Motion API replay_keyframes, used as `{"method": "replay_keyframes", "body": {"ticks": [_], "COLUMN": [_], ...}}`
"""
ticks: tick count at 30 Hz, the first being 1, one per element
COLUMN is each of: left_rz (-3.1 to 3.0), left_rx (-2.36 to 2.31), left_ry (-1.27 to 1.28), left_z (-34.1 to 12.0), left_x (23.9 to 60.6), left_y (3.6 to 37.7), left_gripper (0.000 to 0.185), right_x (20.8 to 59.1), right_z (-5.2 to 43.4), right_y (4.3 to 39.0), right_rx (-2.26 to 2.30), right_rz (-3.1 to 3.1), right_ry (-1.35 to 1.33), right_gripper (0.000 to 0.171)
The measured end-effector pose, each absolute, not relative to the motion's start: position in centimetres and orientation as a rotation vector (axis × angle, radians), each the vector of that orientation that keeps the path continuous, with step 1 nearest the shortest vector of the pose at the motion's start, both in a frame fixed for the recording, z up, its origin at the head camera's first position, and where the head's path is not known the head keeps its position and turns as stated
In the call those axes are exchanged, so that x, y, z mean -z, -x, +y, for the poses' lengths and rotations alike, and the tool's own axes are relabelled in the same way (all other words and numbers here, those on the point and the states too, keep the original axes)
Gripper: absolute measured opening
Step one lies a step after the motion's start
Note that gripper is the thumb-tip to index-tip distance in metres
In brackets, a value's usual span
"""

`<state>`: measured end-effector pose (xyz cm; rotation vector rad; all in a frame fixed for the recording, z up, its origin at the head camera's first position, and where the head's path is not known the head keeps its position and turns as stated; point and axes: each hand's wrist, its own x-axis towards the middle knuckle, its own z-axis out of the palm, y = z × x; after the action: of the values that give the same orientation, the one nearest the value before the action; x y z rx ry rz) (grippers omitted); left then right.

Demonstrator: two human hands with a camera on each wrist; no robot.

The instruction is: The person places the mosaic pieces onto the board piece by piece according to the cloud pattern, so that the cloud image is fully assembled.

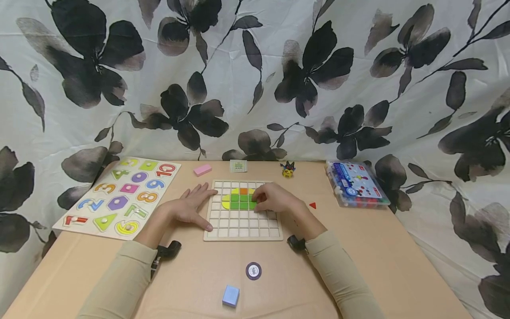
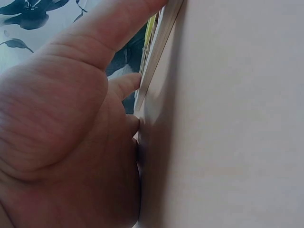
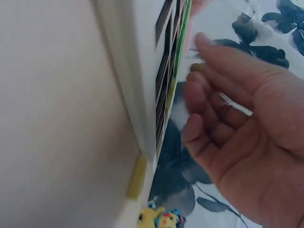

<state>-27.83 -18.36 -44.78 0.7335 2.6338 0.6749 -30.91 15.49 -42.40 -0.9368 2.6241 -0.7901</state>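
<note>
A pale grid board (image 1: 243,232) lies mid-table with green tiles (image 1: 239,205), yellow tiles (image 1: 226,200) and an orange tile (image 1: 244,191) in its upper cells. My left hand (image 1: 187,208) is spread at the board's left side, thumb and fingertips at its edge; the left wrist view shows the thumb along the board's edge (image 2: 159,52). Over the right end of the coloured tiles is my right hand (image 1: 275,198), fingertips close over the cells. In the right wrist view its fingers (image 3: 204,102) are loosely bent, with no piece visible between them.
A number-and-shape puzzle board (image 1: 93,188) lies left. Behind are a pink block (image 1: 202,170), a small card (image 1: 238,166) and a yellow figurine (image 1: 287,169). A plastic case (image 1: 356,184) and red triangle (image 1: 312,205) lie right; a round disc (image 1: 253,270) and blue block (image 1: 230,296) in front.
</note>
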Motion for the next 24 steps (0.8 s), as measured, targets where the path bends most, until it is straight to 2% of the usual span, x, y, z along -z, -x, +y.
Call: {"method": "replay_keyframes", "body": {"ticks": [7, 13, 19, 24], "left_rz": [2.636, 2.634, 2.632, 2.639], "left_rx": [-0.665, -0.673, -0.676, -0.675], "left_ry": [-0.735, -0.735, -0.734, -0.736], "left_z": [-18.3, -18.3, -18.3, -18.4], "left_x": [44.9, 44.7, 44.9, 44.8], "left_y": [28.0, 27.9, 27.9, 28.0], "left_gripper": [0.124, 0.124, 0.123, 0.124], "right_x": [40.4, 39.3, 39.6, 40.3], "right_z": [17.7, 20.6, 22.8, 23.5], "right_y": [30.6, 31.0, 31.6, 32.0], "right_rx": [0.896, 1.001, 0.984, 0.906], "right_rz": [2.705, 2.760, 2.695, 2.590], "right_ry": [0.912, 0.918, 0.876, 0.850], "right_gripper": [0.037, 0.033, 0.032, 0.024]}}
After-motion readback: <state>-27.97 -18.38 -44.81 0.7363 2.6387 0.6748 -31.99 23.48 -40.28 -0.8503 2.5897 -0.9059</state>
